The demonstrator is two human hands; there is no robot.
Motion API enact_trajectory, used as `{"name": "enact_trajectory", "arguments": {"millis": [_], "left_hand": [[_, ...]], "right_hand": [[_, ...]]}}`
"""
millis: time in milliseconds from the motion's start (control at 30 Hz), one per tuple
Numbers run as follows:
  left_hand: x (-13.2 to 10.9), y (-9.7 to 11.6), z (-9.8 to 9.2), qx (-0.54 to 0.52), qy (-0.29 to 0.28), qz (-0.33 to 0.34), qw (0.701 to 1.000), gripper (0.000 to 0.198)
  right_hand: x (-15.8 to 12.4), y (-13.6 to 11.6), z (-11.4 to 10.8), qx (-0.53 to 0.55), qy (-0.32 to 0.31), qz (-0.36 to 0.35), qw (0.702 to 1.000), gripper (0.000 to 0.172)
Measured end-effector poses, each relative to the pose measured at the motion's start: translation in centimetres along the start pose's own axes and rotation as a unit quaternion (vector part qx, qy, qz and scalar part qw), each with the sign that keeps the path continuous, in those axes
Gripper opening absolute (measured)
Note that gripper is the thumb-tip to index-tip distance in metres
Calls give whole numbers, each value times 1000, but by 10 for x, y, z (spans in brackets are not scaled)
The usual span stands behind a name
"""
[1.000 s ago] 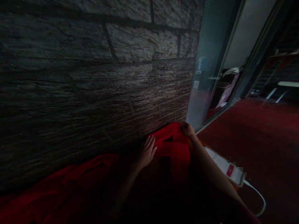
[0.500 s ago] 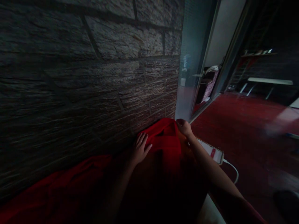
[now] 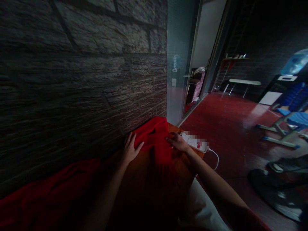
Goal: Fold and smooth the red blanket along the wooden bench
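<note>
A red scarf (image 3: 160,138) with a fringed end lies on a brown wooden surface (image 3: 141,170), bent at a corner close to the wall. My left hand (image 3: 131,150) rests on its left part, fingers stretched and thumb apart. At the scarf's right edge, the fingertips of my right hand (image 3: 178,141) are pinched together on the cloth. The fringe hangs straight toward me across the wood. More red cloth (image 3: 64,179) runs along the wall at lower left, and dark shadow hides whether it joins the scarf.
Just beyond my right hand lies a phone (image 3: 196,141), partly blurred out, with a white cable (image 3: 218,158). A rough stone wall (image 3: 96,77) borders the left. On the red floor (image 3: 216,109) stand a white bench (image 3: 244,82), blue-seated equipment (image 3: 297,117) and a black round base (image 3: 271,192).
My right hand has moved from the scarf's far corner down its right edge, nearer to me. The fringe now shows plainly. The view has turned right.
</note>
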State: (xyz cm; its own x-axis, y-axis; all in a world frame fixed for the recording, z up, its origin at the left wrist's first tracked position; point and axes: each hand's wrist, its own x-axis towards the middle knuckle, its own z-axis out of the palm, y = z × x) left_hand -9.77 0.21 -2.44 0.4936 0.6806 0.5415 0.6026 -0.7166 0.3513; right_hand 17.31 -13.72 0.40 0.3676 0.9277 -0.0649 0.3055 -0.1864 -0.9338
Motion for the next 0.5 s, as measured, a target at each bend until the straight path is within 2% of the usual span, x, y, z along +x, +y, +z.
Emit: {"name": "enact_trajectory", "arguments": {"millis": [100,300,400,500], "left_hand": [[-1,-3,2,-3,-14,-3,1000,71],[-1,-3,3,1,-30,-15,999,71],[-1,-1,0,4,-34,-14,999,71],[-1,1,-1,7,-38,-12,999,71]], "right_hand": [[2,1,2,65,-17,-7,998,49],[-2,8,9,97,37,-29,994,51],[-4,10,15,67,66,-54,994,51],[-10,7,16,-22,87,-80,993,48]]}}
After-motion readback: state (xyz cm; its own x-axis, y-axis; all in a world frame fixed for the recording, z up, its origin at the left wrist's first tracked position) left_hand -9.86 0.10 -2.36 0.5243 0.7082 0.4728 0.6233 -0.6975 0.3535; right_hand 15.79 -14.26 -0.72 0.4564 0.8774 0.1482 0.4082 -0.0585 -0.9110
